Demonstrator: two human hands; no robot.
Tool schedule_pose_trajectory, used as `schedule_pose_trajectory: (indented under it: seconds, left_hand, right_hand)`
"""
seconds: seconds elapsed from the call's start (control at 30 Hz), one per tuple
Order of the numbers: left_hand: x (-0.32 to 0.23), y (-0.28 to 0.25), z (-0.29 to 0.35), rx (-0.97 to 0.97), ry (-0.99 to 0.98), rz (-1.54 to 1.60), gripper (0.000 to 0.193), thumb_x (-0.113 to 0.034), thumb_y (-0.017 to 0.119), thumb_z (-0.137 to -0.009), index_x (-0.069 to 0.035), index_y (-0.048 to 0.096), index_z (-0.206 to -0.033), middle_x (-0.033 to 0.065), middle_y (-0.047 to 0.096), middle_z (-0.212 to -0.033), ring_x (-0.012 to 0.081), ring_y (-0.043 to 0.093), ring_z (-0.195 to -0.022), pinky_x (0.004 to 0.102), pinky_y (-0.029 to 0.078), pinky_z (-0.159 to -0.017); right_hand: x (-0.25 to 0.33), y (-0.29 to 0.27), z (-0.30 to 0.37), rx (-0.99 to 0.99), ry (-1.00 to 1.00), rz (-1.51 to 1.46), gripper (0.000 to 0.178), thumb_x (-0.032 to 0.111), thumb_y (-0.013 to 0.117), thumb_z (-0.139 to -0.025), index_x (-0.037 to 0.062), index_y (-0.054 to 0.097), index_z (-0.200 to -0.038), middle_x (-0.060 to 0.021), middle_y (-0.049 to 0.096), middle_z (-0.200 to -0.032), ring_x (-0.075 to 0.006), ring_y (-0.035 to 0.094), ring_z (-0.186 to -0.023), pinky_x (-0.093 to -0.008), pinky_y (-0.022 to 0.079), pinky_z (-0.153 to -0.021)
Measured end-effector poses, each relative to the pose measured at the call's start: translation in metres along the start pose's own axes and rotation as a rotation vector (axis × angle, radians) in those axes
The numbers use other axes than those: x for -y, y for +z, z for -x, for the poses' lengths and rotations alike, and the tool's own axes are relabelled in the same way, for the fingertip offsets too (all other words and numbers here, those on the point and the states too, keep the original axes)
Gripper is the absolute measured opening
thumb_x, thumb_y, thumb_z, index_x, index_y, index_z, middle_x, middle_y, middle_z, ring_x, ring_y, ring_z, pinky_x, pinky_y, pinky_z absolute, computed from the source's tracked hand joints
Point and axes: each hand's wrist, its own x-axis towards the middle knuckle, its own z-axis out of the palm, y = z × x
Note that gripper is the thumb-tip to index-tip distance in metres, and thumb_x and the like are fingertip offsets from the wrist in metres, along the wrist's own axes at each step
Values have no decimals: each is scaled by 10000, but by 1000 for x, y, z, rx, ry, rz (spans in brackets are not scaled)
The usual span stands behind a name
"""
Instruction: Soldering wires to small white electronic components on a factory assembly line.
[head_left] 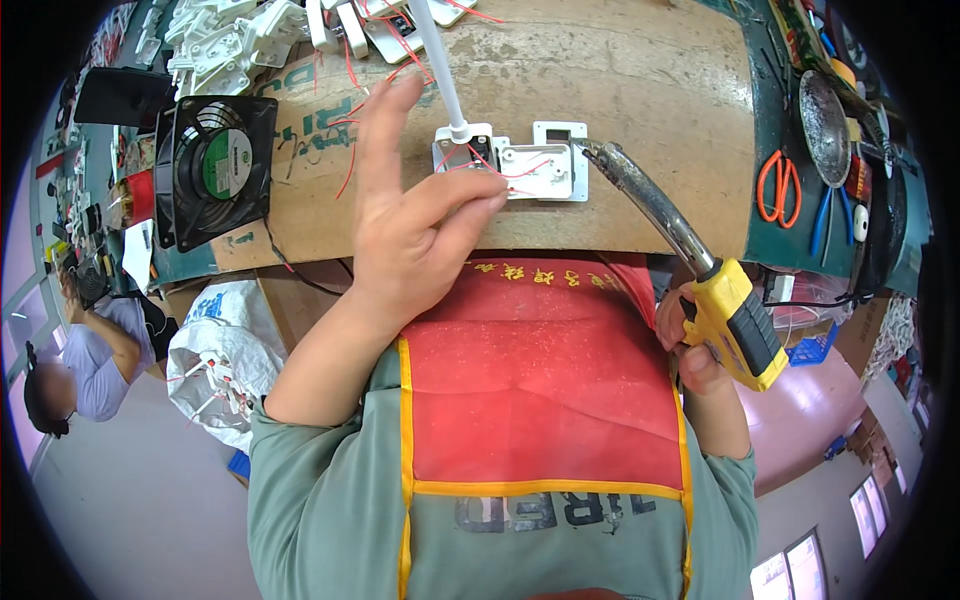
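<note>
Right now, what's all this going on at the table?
A person in a red apron is working at a table. The left hand appears to pinch a thin red wire over a white housing, while the right hand grips a yellow soldering tool, its tip close to the housing's right side; whether they touch is unclear. A black fan stands to the left.

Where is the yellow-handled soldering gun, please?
In the head view, the gun is right of centre, in the right hand, tip near the white plastic housing.
</note>
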Motion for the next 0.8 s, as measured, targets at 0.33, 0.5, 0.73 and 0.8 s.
schedule_pose_trajectory:
  seconds: [0.33, 0.5, 0.73, 0.8]
  left_hand:
    - [-14, 10, -18, 125, -101, -40, 100, -104, 796, -770, -91, 729, -843, 260, 390, -1515, 505, 307, -1430, 532, 293, -1152]
    - [-17, 10, -20, 161, -171, -40, 63, -128, 778, -823, -91, 752, -866, 261, 393, -1531, 390, 413, -1412, 390, 398, -1083]
    - [-18, 10, -19, 165, -169, -51, 60, -134, 778, -822, -99, 754, -864, 255, 394, -1536, 369, 434, -1403, 372, 421, -1063]
    - [-17, 11, -20, 172, -194, -35, 64, -143, 784, -815, -106, 758, -860, 245, 397, -1538, 358, 443, -1400, 364, 430, -1054]
  right_hand:
    - [-13, -18, 23, 57, -88, 162, 271, 226, 780, -847, 54, 583, -774, -42, 571, -684, -185, 548, -569, -300, 423, -522]
    - [-10, -23, 26, 135, 6, 324, 253, 227, 761, -848, 67, 581, -771, -41, 554, -674, -193, 525, -556, -309, 412, -518]
    - [-15, -10, 18, 55, -58, 238, 275, 246, 737, -865, 56, 565, -766, -40, 540, -672, -187, 516, -550, -310, 397, -507]
    - [-13, -8, 18, 55, -63, 238, 281, 251, 737, -868, 54, 564, -766, -40, 537, -669, -186, 518, -550, -310, 398, -506]
